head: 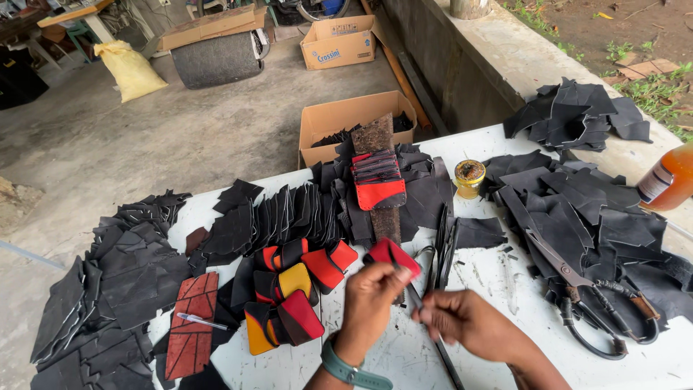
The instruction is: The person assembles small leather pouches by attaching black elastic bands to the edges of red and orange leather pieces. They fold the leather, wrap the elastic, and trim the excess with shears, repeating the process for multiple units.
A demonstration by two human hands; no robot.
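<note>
Red piece [392, 254] sits pinched in my left hand [369, 303], fingers closed on its lower edge, just in front of the brown board [378, 177] that runs down the table [498, 289]. My right hand [462, 321] is curled narrow around a thin dark tool [442, 354]; its tip meets the piece, but blur hides exactly where, and its lower end runs out of view. Left of the board lie red, yellow and black pieces [289, 300]. Right of it sit a yellow tin [469, 178] and big shears [592, 296], half buried in black scraps [577, 217]. An orange bottle [668, 179] is cut off at the frame's edge.
</note>
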